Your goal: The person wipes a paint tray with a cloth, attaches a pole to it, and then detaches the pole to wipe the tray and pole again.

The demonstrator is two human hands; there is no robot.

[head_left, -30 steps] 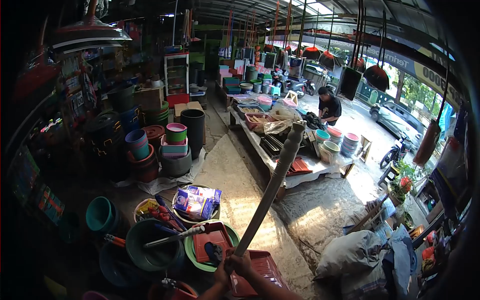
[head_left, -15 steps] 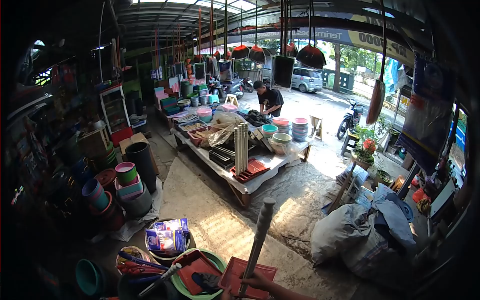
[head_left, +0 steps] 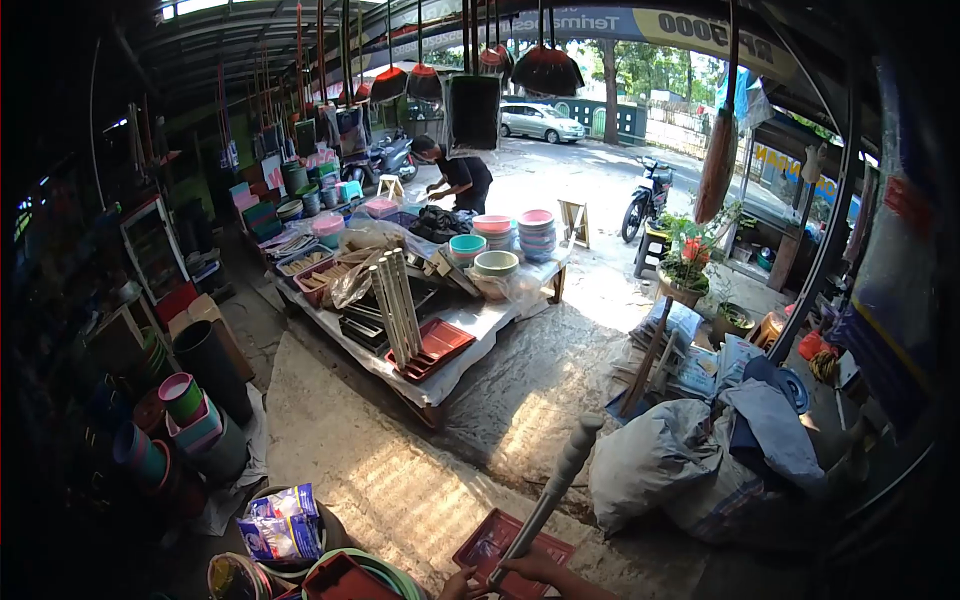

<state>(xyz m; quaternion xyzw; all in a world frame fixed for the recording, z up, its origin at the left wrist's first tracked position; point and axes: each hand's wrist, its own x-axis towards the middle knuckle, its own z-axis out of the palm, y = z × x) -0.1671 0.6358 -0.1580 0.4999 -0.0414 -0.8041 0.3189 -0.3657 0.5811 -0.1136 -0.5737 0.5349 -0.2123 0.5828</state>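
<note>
A grey, long-handled dustpan (head_left: 551, 478) slants up to the right at the bottom centre, its red pan (head_left: 486, 540) lying behind and around the handle's lower part. Wrapped round that lower part of the handle is my right hand (head_left: 532, 566). My left hand (head_left: 460, 583) is at the bottom edge, closed at the pan's side near the handle's foot; its lower part is cut off. To the left, another red dustpan (head_left: 345, 580) lies in a pale green tub (head_left: 395, 572).
Blue-white packets (head_left: 282, 525) sit in a tub at lower left. A low table (head_left: 480, 345) bears basins and upright-handled red dustpans (head_left: 435, 350). Stuffed sacks (head_left: 650, 460) stand at right. Brooms (head_left: 547, 70) hang overhead. A person (head_left: 462, 180) in black bends behind the table.
My view has swung right, so the table and tubs sit further left. The dustpan's handle has tilted further right, and more of its lower end is out of frame.
</note>
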